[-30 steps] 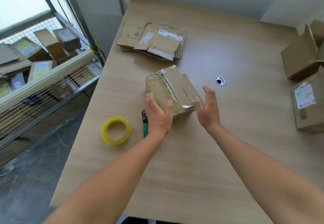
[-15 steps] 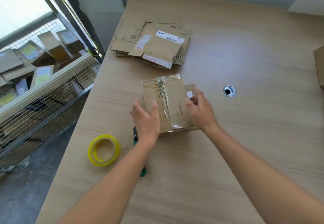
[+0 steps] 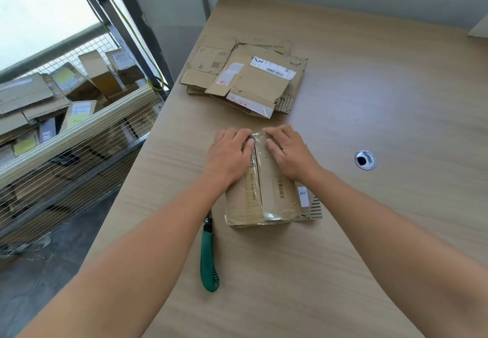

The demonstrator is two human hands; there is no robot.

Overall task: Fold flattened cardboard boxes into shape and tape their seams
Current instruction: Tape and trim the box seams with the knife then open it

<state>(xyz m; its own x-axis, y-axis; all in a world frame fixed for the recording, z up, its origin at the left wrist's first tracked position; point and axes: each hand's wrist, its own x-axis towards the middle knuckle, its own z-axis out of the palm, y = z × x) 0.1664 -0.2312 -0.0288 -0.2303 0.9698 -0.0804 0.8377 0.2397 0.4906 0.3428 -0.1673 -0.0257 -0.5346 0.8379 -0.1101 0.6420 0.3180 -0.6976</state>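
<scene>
Across a pale, wood-grain worktop (image 3: pixel 369 86) set against a grey wall, a ragged stack of flattened boxes (image 3: pixel 245 81) lies at twelve o'clock, corrugated edges showing and white labels stuck on. At three o'clock a round metal cable grommet (image 3: pixel 365 160) is sunk into the surface. Centre stage sits a small brown cardboard box (image 3: pixel 266 195), glossy clear tape running down its middle seam. The left hand (image 3: pixel 229 152) and right hand (image 3: pixel 290 152) lie flat on its far end, palms down, pressing rather than gripping. A green-handled utility knife (image 3: pixel 210 255) lies at seven o'clock. At nine o'clock a wire cage (image 3: pixel 66 158) holds jumbled cartons.
</scene>
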